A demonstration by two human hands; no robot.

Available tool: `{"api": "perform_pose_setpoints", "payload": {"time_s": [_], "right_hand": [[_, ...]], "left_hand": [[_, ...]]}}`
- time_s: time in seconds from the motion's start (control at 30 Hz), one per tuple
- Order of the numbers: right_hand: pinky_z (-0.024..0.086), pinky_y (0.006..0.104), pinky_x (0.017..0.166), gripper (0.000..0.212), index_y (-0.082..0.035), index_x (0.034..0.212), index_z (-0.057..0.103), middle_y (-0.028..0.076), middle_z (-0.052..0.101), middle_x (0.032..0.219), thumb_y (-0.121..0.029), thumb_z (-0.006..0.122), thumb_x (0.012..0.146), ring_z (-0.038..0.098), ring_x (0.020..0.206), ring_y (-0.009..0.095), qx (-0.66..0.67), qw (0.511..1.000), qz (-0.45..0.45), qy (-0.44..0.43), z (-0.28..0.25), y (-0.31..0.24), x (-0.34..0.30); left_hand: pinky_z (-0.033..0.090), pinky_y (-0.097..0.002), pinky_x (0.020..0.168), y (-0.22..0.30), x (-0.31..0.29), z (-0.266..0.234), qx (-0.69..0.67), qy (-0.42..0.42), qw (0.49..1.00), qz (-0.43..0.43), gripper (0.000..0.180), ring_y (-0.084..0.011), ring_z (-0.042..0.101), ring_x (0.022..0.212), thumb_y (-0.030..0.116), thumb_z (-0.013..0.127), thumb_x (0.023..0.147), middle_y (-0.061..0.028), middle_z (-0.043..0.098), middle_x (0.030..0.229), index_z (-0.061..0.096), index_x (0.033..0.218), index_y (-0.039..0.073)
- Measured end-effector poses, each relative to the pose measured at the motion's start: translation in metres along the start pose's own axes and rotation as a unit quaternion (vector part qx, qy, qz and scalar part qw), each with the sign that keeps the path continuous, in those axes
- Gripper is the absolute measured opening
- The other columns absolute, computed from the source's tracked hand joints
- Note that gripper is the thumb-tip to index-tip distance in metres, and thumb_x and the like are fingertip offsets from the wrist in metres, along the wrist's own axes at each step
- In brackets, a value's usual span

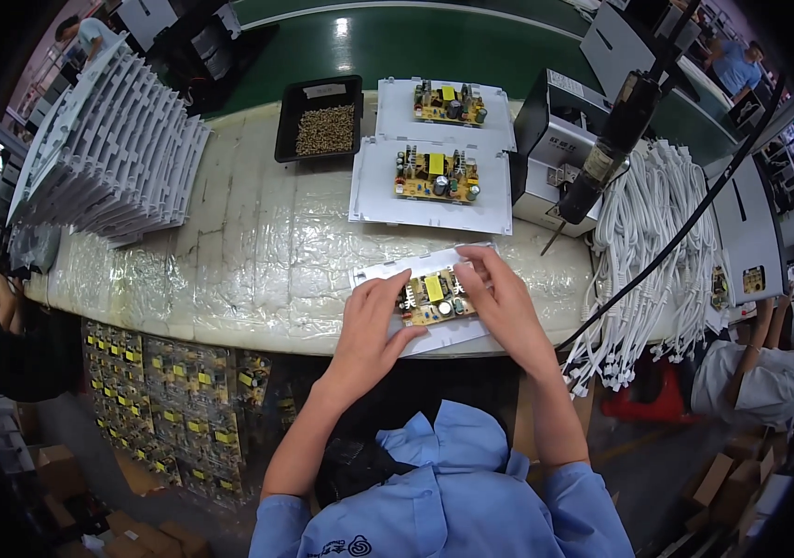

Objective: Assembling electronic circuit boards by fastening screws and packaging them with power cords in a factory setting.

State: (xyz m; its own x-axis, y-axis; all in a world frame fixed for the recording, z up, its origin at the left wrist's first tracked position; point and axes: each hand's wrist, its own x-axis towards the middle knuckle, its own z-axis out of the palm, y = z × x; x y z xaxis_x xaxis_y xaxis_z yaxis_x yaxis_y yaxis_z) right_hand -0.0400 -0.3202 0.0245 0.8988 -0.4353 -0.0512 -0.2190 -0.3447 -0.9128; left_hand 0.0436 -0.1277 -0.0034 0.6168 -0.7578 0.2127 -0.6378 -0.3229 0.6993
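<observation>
A yellow-brown circuit board [434,295] with a yellow transformer lies on a white plastic panel [448,342] at the table's near edge. My left hand [376,314] grips the board's left end between thumb and fingers. At the board's right end, my right hand [499,302] curls its fingers around the edge, the index finger reaching over the far side of the panel. Just beyond, a second white panel [369,200] carries another circuit board [437,176], and behind it lies a third panel [397,102] with its own board [450,102].
A black bin of small brass screws [325,130] stands far left of the panels. Stacked white panels [108,149] lean at left. An electric screwdriver [606,149] hangs at right before a grey box-shaped machine [555,139]. White cables [643,251] drape over the right edge. Boards in trays [173,391] sit below.
</observation>
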Motion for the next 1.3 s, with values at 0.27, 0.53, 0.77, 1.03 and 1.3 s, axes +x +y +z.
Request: {"api": "perform_pose_setpoints", "payload": {"time_s": [0.27, 0.53, 0.77, 1.03, 1.3], "right_hand": [[0.048, 0.0285, 0.083, 0.031, -0.001, 0.126, 0.058, 0.012, 0.062, 0.109, -0.016, 0.056, 0.099, 0.059, 0.092, 0.017, -0.001, 0.999, -0.021, 0.041, -0.004, 0.013, -0.017], [0.048, 0.0297, 0.086, 0.032, 0.0, 0.127, 0.058, 0.014, 0.062, 0.117, -0.013, 0.057, 0.098, 0.06, 0.098, 0.019, -0.047, 0.995, -0.056, 0.067, -0.006, 0.012, -0.018], [0.044, 0.0325, 0.096, 0.047, 0.0, 0.136, 0.049, 0.013, 0.056, 0.129, -0.013, 0.063, 0.094, 0.058, 0.11, 0.021, -0.168, 0.889, -0.206, 0.373, -0.097, -0.049, 0.014], [0.046, 0.0263, 0.065, 0.048, 0.001, 0.113, 0.059, 0.005, 0.062, 0.082, -0.038, 0.07, 0.087, 0.058, 0.068, 0.012, 0.176, 0.954, -0.097, 0.224, -0.124, -0.046, 0.087], [0.044, 0.0261, 0.051, 0.019, -0.003, 0.101, 0.059, 0.002, 0.052, 0.066, -0.015, 0.068, 0.09, 0.052, 0.052, 0.011, 0.244, 0.837, -0.289, 0.395, -0.132, -0.085, 0.061]], "left_hand": [[0.04, -0.0414, 0.106, -0.015, 0.021, -0.011, -0.065, -0.025, 0.995, 0.066, 0.068, -0.0355, 0.048, 0.125, 0.012, 0.076, 0.079, -0.0177, 0.05, 0.133, 0.044, 0.138, 0.003], [0.041, -0.0411, 0.106, -0.012, 0.021, -0.009, -0.066, -0.018, 0.996, 0.06, 0.067, -0.0353, 0.049, 0.125, 0.013, 0.076, 0.08, -0.018, 0.05, 0.134, 0.044, 0.138, 0.003], [0.041, -0.0404, 0.106, -0.011, 0.029, -0.01, -0.069, -0.036, 0.995, 0.067, 0.067, -0.0348, 0.05, 0.125, 0.015, 0.076, 0.081, -0.0183, 0.05, 0.134, 0.044, 0.139, 0.004], [0.041, -0.0403, 0.106, -0.012, 0.041, -0.004, -0.075, -0.071, 0.99, 0.095, 0.07, -0.0353, 0.05, 0.125, 0.02, 0.077, 0.081, -0.0189, 0.051, 0.134, 0.044, 0.14, 0.004], [0.042, -0.0408, 0.104, -0.012, 0.041, -0.004, -0.07, -0.063, 0.992, 0.086, 0.073, -0.0356, 0.051, 0.123, 0.019, 0.08, 0.077, -0.0186, 0.051, 0.133, 0.045, 0.139, 0.005]]}}
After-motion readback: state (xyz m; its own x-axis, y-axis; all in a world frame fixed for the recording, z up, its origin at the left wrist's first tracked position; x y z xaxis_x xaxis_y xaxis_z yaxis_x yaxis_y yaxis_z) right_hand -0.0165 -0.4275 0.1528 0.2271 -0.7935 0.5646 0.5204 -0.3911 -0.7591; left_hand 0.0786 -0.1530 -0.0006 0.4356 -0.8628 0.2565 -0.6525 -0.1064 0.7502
